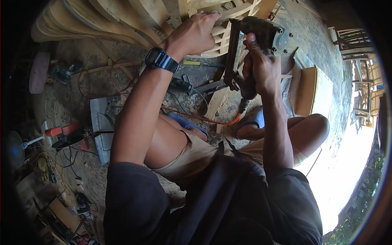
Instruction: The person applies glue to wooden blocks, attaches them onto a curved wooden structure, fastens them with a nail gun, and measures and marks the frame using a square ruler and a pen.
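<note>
My right hand (pixel 266 69) is wrapped around the handle of a dark pneumatic nail gun (pixel 258 29), its thumb lying along the back. An orange air hose (pixel 216 121) joins the bottom of the handle. The gun's long magazine hangs on the left side, close to a pale slatted wooden frame (pixel 222 50). My left hand (pixel 197 33), with a black watch on the wrist, is closed at that frame's edge, its fingers curled and partly hidden. Whether the nail gun's nose touches the wood I cannot tell.
Curved wooden pieces (pixel 108 18) stand at the upper left. A corded power tool (pixel 180 85) and a wooden board (pixel 218 102) lie on the floor between my feet and the frame. A cardboard box (pixel 314 92) is at right; tools and cables (pixel 67 136) clutter the left.
</note>
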`<state>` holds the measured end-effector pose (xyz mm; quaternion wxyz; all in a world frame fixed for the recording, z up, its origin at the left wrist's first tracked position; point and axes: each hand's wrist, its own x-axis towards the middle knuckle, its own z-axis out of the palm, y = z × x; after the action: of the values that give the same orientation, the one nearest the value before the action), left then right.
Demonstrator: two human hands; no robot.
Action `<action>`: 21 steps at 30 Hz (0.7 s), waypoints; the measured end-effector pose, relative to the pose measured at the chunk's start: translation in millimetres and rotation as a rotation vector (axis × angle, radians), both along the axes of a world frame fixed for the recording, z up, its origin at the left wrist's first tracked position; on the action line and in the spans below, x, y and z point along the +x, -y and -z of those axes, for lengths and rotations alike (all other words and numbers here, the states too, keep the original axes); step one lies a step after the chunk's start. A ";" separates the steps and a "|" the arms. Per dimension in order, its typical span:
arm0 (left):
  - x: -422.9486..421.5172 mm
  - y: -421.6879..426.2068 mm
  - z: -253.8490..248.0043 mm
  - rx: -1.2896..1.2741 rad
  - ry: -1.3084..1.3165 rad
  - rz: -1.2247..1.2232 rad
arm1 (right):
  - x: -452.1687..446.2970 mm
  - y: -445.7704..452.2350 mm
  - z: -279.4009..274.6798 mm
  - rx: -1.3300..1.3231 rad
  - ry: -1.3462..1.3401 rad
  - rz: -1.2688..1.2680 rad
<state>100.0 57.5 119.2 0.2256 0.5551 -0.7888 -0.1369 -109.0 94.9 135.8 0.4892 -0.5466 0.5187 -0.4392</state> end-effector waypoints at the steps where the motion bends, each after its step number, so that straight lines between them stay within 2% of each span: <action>1: 0.2 -0.5 -0.9 -0.002 -0.001 0.002 | 0.5 0.5 0.7 -0.011 0.008 -0.004; 18: -1.1 -3.9 -4.1 0.055 0.051 -0.031 | 3.6 -2.8 -1.5 0.008 -0.032 0.016; 21: 2.1 -7.4 2.5 -0.037 0.026 -0.005 | 2.0 -9.1 6.9 0.015 -0.024 0.043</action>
<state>102.1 64.9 116.7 0.2258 0.5545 -0.7927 -0.1146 -107.0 104.0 128.9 0.4773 -0.5369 0.5394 -0.4393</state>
